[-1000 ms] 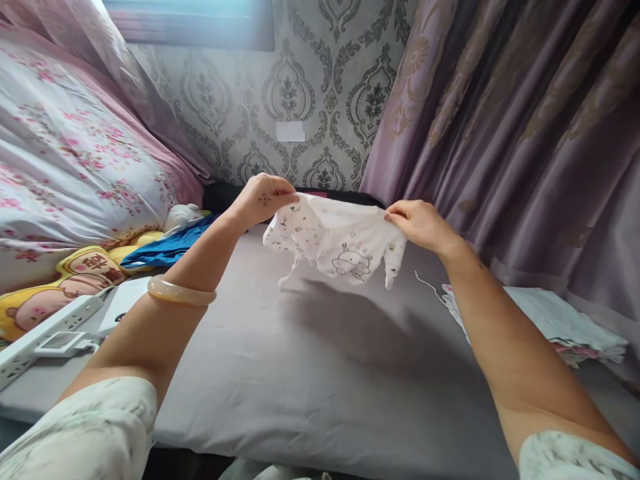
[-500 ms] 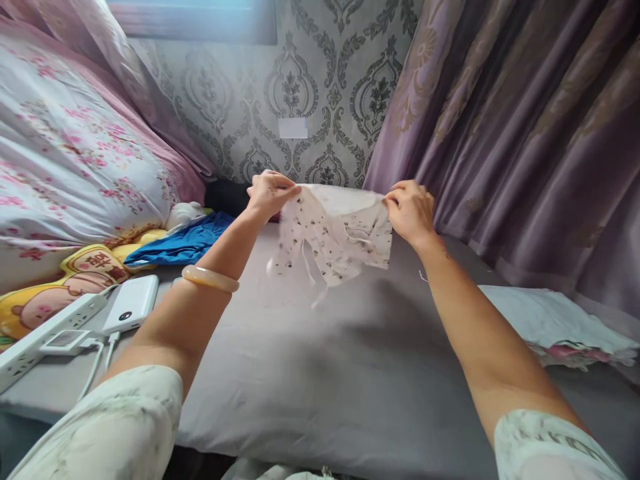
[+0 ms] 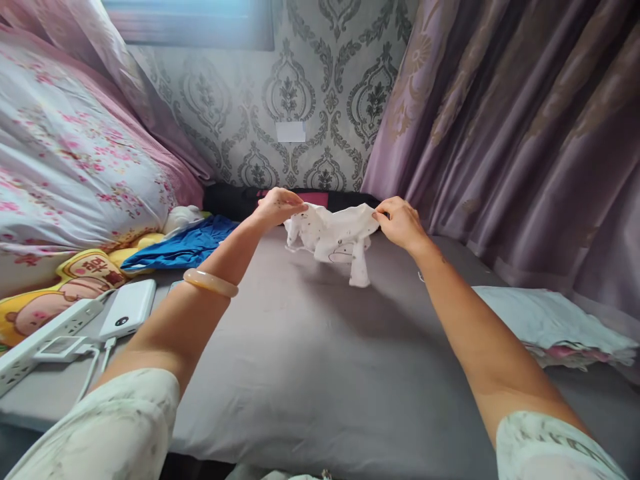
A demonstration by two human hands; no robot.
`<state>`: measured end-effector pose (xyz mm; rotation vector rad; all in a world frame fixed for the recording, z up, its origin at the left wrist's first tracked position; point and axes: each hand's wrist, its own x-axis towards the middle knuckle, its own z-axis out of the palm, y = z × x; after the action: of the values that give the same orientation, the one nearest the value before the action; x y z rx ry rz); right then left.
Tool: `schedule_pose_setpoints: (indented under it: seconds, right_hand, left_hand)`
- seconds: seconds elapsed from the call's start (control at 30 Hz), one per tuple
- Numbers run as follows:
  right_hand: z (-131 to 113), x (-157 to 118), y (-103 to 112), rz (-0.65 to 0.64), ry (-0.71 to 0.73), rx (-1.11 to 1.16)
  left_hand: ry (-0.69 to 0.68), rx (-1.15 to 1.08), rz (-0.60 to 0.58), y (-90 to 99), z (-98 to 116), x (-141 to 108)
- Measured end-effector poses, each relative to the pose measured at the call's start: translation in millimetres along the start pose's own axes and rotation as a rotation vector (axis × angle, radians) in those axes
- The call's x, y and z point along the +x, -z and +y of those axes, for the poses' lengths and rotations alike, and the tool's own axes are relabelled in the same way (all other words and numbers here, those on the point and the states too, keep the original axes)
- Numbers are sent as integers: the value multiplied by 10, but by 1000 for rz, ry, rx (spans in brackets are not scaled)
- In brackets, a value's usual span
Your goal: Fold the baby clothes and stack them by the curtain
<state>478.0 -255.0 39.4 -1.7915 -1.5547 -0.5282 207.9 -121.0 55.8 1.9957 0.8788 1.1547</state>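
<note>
A small white garment (image 3: 340, 230) with dark specks, which looks like a baby's top, hangs bunched in the air above the grey bed sheet (image 3: 280, 373). My left hand (image 3: 279, 205) pinches its left upper edge between thumb and fingers. The opposite upper edge is gripped by my right hand (image 3: 401, 221). Between the two hands the edge sags a little, and a sleeve-like strip dangles on the right side. Folds hide the garment's full shape. A pale bangle (image 3: 210, 283) circles my left wrist.
Folded clothes (image 3: 555, 323) are stacked at the right. On the left lie a blue cloth (image 3: 183, 245), a yellow cartoon cushion (image 3: 55, 293), a white power bank (image 3: 129, 308) and a power strip (image 3: 45, 340) with cables. Purple curtains (image 3: 500, 147) hang along the right.
Both hands have come down slightly and a little closer together. The garment, which hung spread with its lower part swinging, is now more bunched and crumpled.
</note>
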Motion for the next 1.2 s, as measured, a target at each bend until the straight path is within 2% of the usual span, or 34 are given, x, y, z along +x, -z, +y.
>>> schedule_pose_setpoints:
  seconds: [0.2, 0.3, 0.47, 0.63, 0.77, 0.87, 0.93, 1.03, 1.1, 1.2]
  right_hand:
    - [-29, -61, -40, -112, -190, 46]
    - [-42, -74, -44, -136, -222, 66]
    - [-67, -66, -71, -100, -246, 106]
    - [-171, -130, -46, -18, -234, 163]
    - [-264, -237, 88, 43, -187, 247]
    - [-292, -291, 247, 25, -174, 403]
    - [-289, -301, 357, -47, -221, 538]
    - [-238, -298, 453, -289, -370, 698]
    - [-159, -315, 409, -496, -461, 743]
    - [27, -401, 130, -753, -506, 709]
  left_hand:
    - [70, -40, -51, -96, -131, 4]
    - [76, -67, -55, -135, -141, 18]
    - [106, -52, -42, -171, -92, -6]
    - [73, 0, 35, -201, -69, -103]
    - [-24, 8, 70, -120, -35, -227]
    - [-102, 34, 56, 76, 71, -339]
    - [-89, 63, -5, 240, 161, -402]
    - [40, 133, -167, 415, 203, -432]
    - [156, 191, -277, 421, 97, -404]
    - [293, 277, -394, 239, -271, -346]
